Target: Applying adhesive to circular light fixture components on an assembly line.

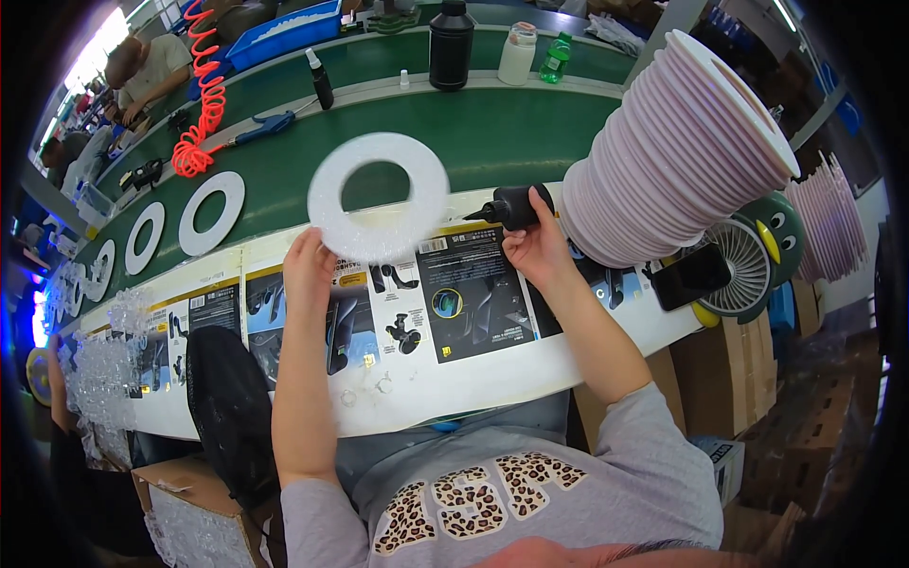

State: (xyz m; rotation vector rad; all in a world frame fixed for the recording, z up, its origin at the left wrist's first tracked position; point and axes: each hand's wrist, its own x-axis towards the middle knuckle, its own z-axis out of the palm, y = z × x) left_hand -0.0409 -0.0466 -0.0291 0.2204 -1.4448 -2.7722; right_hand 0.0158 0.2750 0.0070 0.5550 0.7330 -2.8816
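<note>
- White ring [328, 194]: raised, left of the ring stack [663, 161] and apart from it; left hand [311, 257] pinches its lower-left edge, seemingly leaving the face uncovered.
- Black nozzle bottle [516, 207]: just left of the stack; right hand [540, 248] grips it, tip pointing left, presumably unobstructed.
- Flat white rings [230, 213]: far left of the stack, spaced along the green surface [275, 170], perhaps avoiding contact.
- Phone [692, 277]: right of the stack's base, before the fan [748, 272], possibly for easy viewing.

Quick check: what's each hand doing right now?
Left hand: closed on the edge of a white foam-like ring.
Right hand: closed around a black nozzle-tipped bottle.
</note>
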